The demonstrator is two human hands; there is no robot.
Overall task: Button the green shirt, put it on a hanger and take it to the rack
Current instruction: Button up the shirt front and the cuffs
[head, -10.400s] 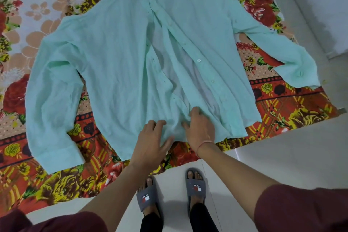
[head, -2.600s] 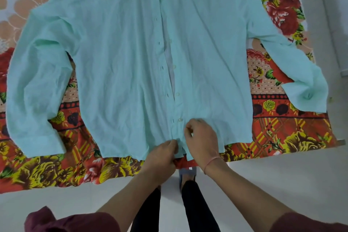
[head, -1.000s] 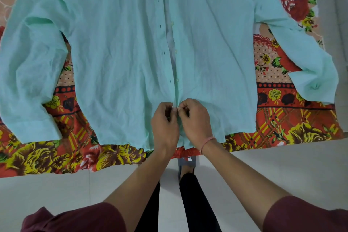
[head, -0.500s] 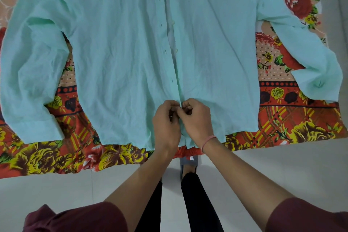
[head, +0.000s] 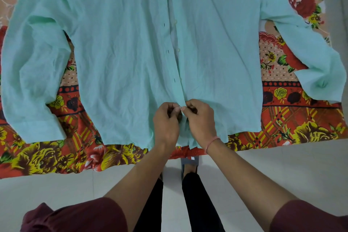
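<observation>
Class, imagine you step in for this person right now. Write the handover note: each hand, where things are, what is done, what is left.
Left hand and right hand: both pinch the placket near the hem of the green shirt, working a low button. The shirt lies flat, front up, on the floral sheet. The buttons above are open. Left: button upward, then hanger and rack; neither is in view.

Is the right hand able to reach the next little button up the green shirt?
Probably yes. The right hand pinches the green shirt low on its front, and the small pale button sits just above, uncovered.
</observation>
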